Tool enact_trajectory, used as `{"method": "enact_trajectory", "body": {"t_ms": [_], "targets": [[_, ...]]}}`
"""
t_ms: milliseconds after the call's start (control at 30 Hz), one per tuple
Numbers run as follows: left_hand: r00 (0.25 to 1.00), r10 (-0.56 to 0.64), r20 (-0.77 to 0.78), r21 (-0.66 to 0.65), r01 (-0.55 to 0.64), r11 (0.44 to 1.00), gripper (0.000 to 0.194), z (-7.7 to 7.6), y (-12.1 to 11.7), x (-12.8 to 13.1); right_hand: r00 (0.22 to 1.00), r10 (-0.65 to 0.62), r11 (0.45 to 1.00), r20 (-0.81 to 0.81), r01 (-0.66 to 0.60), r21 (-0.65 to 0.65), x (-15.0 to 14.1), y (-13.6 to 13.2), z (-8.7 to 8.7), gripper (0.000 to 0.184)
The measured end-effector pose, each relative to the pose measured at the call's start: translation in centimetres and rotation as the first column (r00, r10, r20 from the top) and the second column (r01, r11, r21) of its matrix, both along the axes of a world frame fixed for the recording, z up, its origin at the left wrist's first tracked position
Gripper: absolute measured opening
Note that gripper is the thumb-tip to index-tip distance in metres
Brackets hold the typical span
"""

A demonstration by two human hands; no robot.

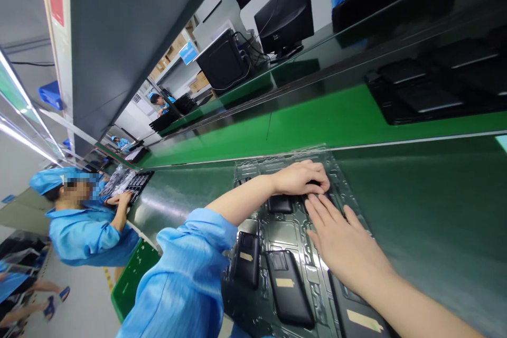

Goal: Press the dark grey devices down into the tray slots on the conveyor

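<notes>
A clear plastic tray (293, 161) with moulded pockets lies on the dark worktop in front of me. Several flat black parts with tan labels (288, 288) sit in its pockets. My left hand (303, 177) rests palm down at the tray's far end, fingers curled over a black part (280, 204) there. My right hand (343, 240) lies flat with fingers stretched out, fingertips touching the tray just below the left hand. Whether either hand actually grips a part is hidden by the fingers.
A green conveyor belt (317, 119) runs behind the tray, carrying a black tray of parts (431, 90). Monitors (285, 16) stand beyond it. A co-worker in blue (85, 222) handles another tray at the left. A green crate (132, 277) sits below.
</notes>
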State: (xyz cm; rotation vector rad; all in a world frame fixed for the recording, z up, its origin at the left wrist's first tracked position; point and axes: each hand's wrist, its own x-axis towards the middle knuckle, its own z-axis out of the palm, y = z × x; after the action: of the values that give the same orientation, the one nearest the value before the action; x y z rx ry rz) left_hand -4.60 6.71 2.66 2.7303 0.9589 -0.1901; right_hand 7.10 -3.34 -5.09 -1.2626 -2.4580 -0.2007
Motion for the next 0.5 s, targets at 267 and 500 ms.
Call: {"method": "enact_trajectory", "body": {"t_ms": [267, 500], "targets": [[0.999, -0.038, -0.034, 0.037, 0.039, 0.999, 0.016, -0.42, 0.13, -0.27, 0.999, 0.019, 1.000, -0.047, -0.018, 0.012, 0.05, -0.09, -0.24, 0.045], [0.993, 0.022, -0.116, 0.097, -0.011, 0.995, 0.016, -0.74, -0.57, -0.04, 0.997, 0.032, 0.998, -0.067, -0.028, 0.050, 0.06, -0.08, -0.04, 0.044]]}}
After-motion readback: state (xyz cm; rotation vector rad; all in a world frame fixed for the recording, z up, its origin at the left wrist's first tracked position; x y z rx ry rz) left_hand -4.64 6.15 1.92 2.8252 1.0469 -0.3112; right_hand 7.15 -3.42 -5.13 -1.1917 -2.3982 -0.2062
